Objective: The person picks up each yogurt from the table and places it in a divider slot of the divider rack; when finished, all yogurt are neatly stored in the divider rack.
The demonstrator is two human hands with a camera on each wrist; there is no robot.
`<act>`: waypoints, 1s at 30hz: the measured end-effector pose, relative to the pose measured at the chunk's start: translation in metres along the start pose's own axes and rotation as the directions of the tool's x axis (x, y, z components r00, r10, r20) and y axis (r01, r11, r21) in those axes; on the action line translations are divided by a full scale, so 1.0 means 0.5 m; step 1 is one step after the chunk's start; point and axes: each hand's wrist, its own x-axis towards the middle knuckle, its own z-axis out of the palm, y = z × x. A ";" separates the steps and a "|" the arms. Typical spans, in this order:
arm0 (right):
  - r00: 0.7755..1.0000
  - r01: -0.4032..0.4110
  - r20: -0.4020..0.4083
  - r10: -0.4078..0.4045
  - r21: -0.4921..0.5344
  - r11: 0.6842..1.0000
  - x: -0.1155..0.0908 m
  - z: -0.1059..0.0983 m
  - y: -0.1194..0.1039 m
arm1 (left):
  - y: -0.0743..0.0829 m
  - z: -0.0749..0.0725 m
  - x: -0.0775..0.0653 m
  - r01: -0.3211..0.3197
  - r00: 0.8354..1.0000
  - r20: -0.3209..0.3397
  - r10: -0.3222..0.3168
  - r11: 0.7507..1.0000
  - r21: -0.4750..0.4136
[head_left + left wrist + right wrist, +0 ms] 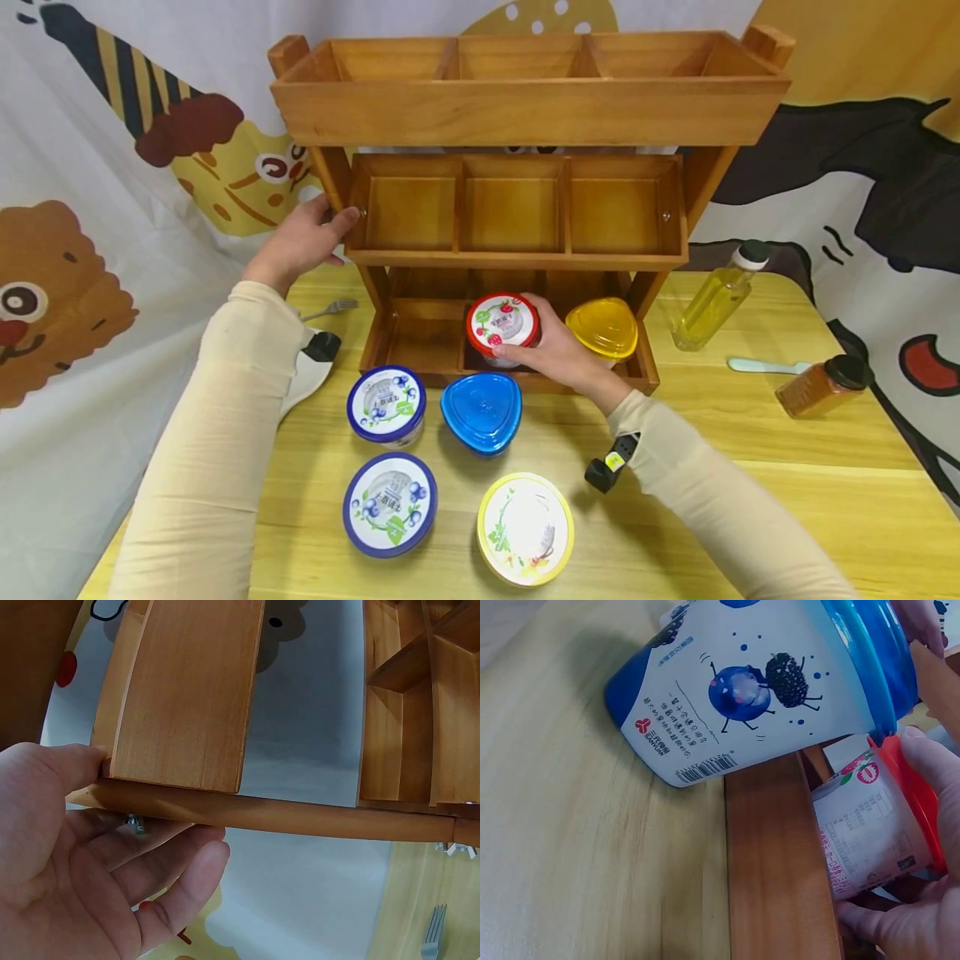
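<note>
A red-lidded yogurt cup (502, 320) with strawberries on its label is in the middle compartment of the bottom tier of a wooden rack (525, 112). My right hand (557, 348) grips it by the side, thumb near the lid in the right wrist view. At the rack's left upright (300, 817), my left hand (298, 237) holds the wood beside the middle tier, thumb on one side and fingers on the other. A yellow-lidded tub (602, 327) sits in the compartment right of the red one. Just in front of the rack stands a blue-lidded tub (482, 412).
Two blueberry cups (386, 404) and a pale yellow-rimmed cup (525, 529) stand on the table (720, 517). To the right are an oil bottle (712, 304), a spice jar (821, 386) and a light-handled utensil (767, 366). A fork (330, 309) lies left of the rack.
</note>
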 end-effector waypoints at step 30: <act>1.000 -0.020 -0.024 0.016 -0.147 0.989 0.009 0.009 -0.004 | 0.000 0.001 0.001 -0.012 1.000 0.000 0.012 1.000 0.004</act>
